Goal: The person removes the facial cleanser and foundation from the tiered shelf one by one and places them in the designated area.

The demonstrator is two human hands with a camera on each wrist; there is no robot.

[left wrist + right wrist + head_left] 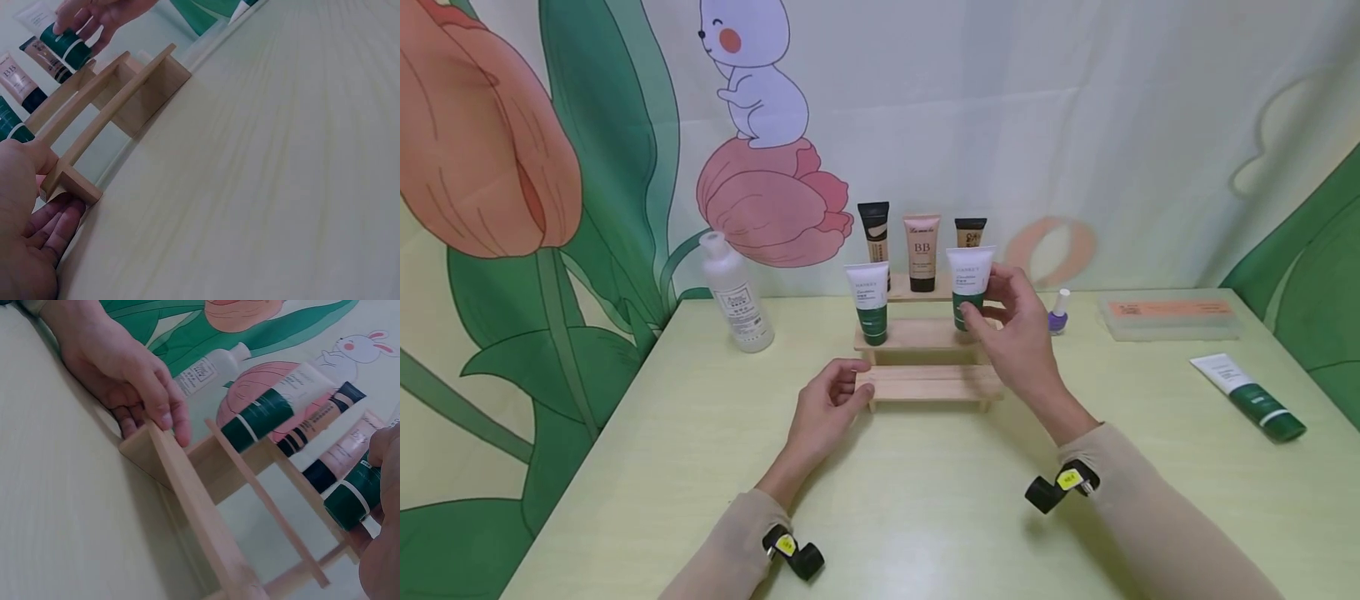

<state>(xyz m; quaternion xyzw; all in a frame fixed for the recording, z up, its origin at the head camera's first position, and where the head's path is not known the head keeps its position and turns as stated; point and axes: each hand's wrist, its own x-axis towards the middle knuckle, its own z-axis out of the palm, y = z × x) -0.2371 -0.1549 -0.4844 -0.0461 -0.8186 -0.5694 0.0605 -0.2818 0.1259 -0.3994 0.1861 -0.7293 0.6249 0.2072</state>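
In the right hand (pixel 1021 329), a green-and-white tube (pixel 968 279) is pinched upright; the left hand (pixel 824 408) grips the wooden stand (pixel 928 385).

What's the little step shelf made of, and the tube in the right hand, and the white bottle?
The step shelf looks like bare, pale wood: faint grain lines run along it. The tube in the right hand seems smooth, soft plastic, because one end is pressed flat. The bottle is probably milky plastic, judging by its cloudy white look.
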